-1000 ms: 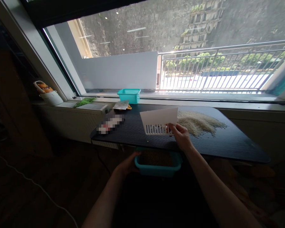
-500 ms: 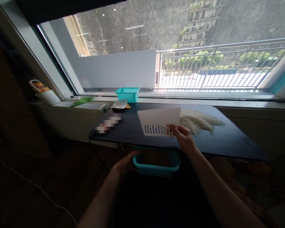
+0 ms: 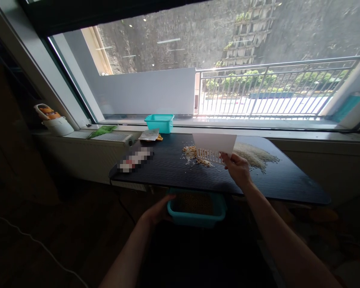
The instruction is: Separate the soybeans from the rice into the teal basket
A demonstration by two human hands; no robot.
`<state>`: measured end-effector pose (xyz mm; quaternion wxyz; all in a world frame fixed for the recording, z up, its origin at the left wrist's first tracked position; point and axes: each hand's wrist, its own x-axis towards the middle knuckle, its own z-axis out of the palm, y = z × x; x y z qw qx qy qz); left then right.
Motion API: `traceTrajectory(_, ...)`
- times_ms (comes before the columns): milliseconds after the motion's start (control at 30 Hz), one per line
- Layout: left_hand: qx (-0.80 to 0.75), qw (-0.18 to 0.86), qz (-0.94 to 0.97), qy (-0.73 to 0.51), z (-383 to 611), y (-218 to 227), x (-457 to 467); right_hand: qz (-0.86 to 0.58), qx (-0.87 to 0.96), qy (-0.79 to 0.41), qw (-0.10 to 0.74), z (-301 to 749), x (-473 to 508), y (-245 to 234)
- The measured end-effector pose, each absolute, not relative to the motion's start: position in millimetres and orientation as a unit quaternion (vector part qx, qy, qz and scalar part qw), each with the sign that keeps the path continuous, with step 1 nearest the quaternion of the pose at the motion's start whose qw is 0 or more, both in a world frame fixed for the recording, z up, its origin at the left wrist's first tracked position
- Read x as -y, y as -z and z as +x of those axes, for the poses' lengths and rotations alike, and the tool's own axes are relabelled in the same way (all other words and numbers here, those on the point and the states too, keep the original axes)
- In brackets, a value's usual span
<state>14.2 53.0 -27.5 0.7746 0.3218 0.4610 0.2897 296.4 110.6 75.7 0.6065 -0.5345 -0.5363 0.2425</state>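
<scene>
My right hand pinches a flat white sheet with a row of slots along its lower side. The sheet is tilted over the dark table. Just left of and under it lie yellowish kernels mixed with white grains. A wide pile of white, rice-like grains spreads behind and to the right of this hand. Below the table's front edge, my left hand grips the left end of a turquoise bin. Small brownish grains fill part of the bin, dim in the shade; some left fingers are hidden.
The dark table stands against the window sill. A second turquoise bin is at its back, beside a grey-white packet. A blurred-out item lies at the left. A radiator and a white pot are further left.
My right hand has moved the slotted sheet to the right, uncovering the yellowish kernels on the table. The left hand still grips the bin. The view has shifted slightly.
</scene>
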Motion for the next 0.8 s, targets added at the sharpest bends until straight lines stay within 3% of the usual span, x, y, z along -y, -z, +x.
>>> traceTrajectory(800,-0.465,0.772,0.324,-0.287,14,32,-56,-0.513,0.528,-0.312,0.601,292,-130,-74)
